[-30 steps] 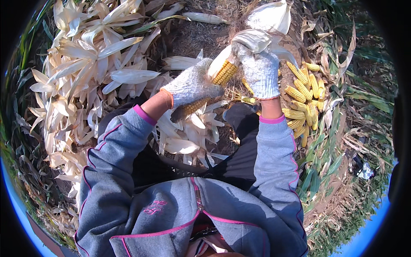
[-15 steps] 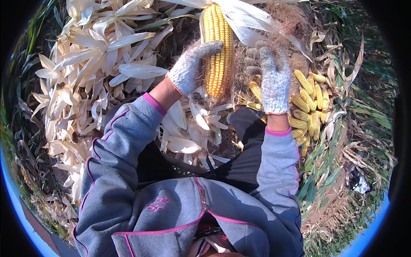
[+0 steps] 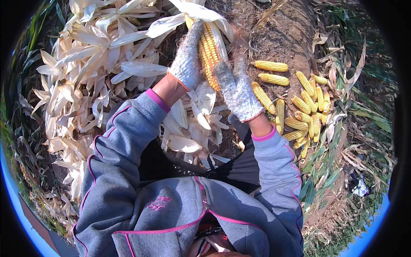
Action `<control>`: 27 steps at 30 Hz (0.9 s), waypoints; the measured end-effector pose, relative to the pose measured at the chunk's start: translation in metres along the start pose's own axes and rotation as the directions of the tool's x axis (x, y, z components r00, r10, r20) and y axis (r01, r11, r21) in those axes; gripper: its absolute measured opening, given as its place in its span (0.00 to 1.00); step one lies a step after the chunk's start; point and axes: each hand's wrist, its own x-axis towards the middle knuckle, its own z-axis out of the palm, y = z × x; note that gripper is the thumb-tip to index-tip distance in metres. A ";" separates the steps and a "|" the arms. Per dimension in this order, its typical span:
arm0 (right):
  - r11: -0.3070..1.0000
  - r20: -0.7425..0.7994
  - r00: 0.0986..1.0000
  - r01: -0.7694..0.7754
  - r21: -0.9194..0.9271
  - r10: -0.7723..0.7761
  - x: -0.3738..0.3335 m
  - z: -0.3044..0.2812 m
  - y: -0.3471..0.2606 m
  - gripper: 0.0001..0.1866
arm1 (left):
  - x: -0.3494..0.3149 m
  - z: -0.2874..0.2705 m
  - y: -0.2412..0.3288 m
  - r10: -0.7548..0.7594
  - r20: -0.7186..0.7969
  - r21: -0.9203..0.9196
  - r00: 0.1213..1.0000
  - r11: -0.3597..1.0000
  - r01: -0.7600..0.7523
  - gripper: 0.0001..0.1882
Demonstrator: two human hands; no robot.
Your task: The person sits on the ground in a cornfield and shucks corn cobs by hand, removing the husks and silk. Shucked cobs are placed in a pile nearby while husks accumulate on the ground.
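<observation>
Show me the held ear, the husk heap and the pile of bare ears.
Held ear (image 3: 209, 52): head view, on its bared kernels.
Husk heap (image 3: 83, 81): head view, on husks near its middle.
Pile of bare ears (image 3: 308, 101): head view, on one central ear.

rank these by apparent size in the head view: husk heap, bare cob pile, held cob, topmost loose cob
1. Husk heap
2. Bare cob pile
3. Held cob, though it may look bigger for being nearer the camera
4. Topmost loose cob

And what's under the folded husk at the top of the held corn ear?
The yellow corn ear runs up under the pale husk and shows bare just below it. The ear's far end is covered and cannot be seen.
</observation>
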 end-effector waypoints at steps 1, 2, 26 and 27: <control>0.993 0.008 0.999 0.037 0.108 -0.038 -0.002 0.001 0.002 0.43 | 0.001 -0.002 -0.001 0.021 0.025 0.009 0.999 1.000 -0.021 0.25; 0.992 -0.032 0.993 0.108 -0.059 -0.110 -0.004 0.002 0.004 0.40 | 0.002 -0.004 -0.002 0.028 0.097 -0.017 0.995 1.000 -0.027 0.25; 0.610 -0.407 0.858 0.146 0.779 0.313 0.020 -0.122 0.011 0.16 | -0.016 0.017 0.012 -0.464 0.185 0.942 0.866 0.335 -0.022 0.32; 0.589 -0.481 0.829 0.245 0.771 0.285 0.021 -0.146 0.017 0.17 | -0.017 0.014 0.008 -0.456 0.267 0.950 0.849 0.274 -0.152 0.34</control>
